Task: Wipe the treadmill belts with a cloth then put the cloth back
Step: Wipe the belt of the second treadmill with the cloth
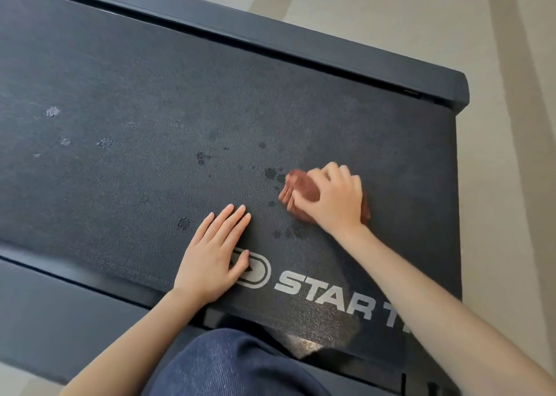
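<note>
A dark textured treadmill belt (150, 110) fills most of the view, with white lettering near its front edge. Dark wet spots (272, 173) and pale dried marks (53, 111) dot the belt. My right hand (334, 198) is closed over a bunched reddish-brown cloth (301, 185) and presses it on the belt right of centre, beside the wet spots. The cloth looks blurred. My left hand (215, 252) lies flat on the belt with fingers together, holding nothing, partly covering the logo.
Black side rails run along the far edge (270, 39) and the near edge (60, 299) of the belt. Pale floor (406, 10) lies beyond the treadmill's end at right. My knee in dark blue trousers (234, 365) rests at the near rail.
</note>
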### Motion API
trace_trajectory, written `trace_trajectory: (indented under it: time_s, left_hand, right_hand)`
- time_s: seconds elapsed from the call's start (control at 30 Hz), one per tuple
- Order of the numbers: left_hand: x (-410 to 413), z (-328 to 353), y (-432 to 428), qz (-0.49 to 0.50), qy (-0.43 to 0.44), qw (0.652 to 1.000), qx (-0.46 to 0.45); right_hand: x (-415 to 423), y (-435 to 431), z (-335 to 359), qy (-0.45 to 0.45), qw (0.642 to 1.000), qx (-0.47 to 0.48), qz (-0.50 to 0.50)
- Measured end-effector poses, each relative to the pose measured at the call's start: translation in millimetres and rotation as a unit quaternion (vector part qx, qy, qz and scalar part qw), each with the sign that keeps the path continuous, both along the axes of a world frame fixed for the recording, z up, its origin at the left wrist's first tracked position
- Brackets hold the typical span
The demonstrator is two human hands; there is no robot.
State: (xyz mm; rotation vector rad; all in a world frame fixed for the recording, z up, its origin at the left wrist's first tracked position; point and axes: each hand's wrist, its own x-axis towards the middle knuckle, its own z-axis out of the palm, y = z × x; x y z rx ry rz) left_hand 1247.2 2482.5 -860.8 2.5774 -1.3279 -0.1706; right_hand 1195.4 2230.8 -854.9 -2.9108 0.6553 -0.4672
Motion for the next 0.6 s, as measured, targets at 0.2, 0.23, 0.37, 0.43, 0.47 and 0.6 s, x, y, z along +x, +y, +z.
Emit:
trace_trajectory:
  time_s: [0.2,0.23,0.37,0.43,0.47,0.6]
  left_hand:
    - [-1,1,0,0.001,-0.001,1.0,0.006]
    - [-1,0,0,0.002,-0.003,1.0,0.005]
    - [-1,1,-1,0.004,-0.006,1.0,0.003]
    - [0,0,0,0.005,-0.005,1.0,0.005]
    - [-1,-1,0,0.004,-0.005,1.0,0.006]
    - [-2,-1,0,0.006,0.001,1.0,-0.001]
  right_hand:
    - [-97,56,-10,-0.027,0.992,0.002,0.12]
    - [-101,57,-10,-0.027,0.991,-0.002,0.13]
    - [-81,45,-6,-0.039,0.989,-0.004,0.144]
    - [-57,36,-5,-0.041,0.991,-0.001,0.125]
    - [-41,29,-4,-0.037,0.994,-0.002,0.101]
    - [25,-1,0,0.012,1.0,0.001,0.003]
